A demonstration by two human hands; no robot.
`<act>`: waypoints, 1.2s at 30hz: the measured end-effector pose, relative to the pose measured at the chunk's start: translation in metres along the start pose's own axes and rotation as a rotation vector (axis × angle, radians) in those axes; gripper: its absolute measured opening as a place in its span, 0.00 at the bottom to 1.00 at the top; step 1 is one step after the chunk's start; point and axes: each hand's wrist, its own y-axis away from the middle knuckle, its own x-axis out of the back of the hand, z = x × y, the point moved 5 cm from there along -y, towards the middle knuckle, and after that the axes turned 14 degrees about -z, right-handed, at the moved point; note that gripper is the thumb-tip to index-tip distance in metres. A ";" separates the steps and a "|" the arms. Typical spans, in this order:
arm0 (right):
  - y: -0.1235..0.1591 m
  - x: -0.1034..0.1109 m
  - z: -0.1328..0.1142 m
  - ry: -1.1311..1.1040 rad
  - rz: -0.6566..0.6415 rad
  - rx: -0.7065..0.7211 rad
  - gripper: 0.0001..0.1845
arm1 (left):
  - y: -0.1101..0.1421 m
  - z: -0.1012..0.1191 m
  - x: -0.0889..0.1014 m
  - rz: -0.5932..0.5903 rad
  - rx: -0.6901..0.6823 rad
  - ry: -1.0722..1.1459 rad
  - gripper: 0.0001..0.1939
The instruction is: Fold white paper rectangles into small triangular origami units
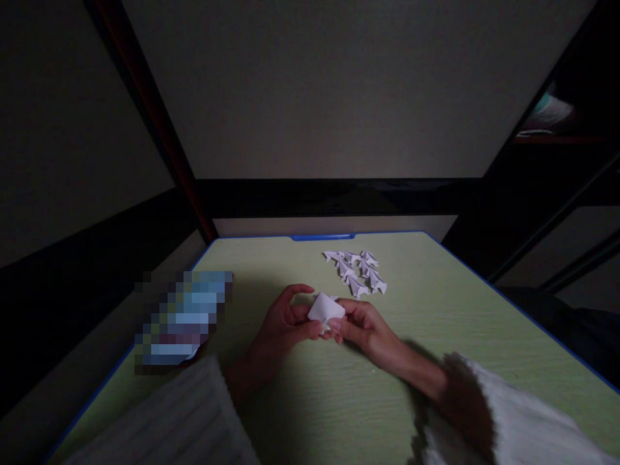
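A small piece of folded white paper [326, 309] is held up over the table between both hands, its pointed top facing away from me. My left hand [289, 316] pinches its lower left edge with the thumb, while the index finger arches free above. On the other side, my right hand [361, 325] grips the paper with thumb in front and fingers behind. The fingers beneath the paper are partly hidden. Just beyond the hands lie several folded white paper pieces [357, 285] with pointed ends, grouped in two rough rows.
The light green table [460, 310] has a blue rim and a blue handle-like strip [323, 237] at its far edge. At the left lies a blurred-out flat object [186, 316]. Pale panels [339, 90] rise behind the table, and a dark shelf holds a whitish bundle [552, 115] at right.
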 end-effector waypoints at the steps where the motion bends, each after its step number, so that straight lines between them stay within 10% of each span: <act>1: 0.000 0.002 0.002 0.030 0.033 -0.014 0.17 | 0.000 0.001 0.001 0.024 0.004 -0.021 0.24; 14: 0.003 0.002 0.011 0.193 0.090 -0.084 0.16 | 0.002 0.002 0.003 0.161 0.021 -0.188 0.25; 29: 0.002 -0.007 0.002 -0.207 -0.099 -0.015 0.11 | 0.002 -0.001 -0.005 -0.066 -0.019 0.081 0.30; 36: -0.001 0.000 0.007 -0.216 0.034 -0.020 0.10 | -0.001 -0.003 0.004 0.064 -0.013 0.029 0.25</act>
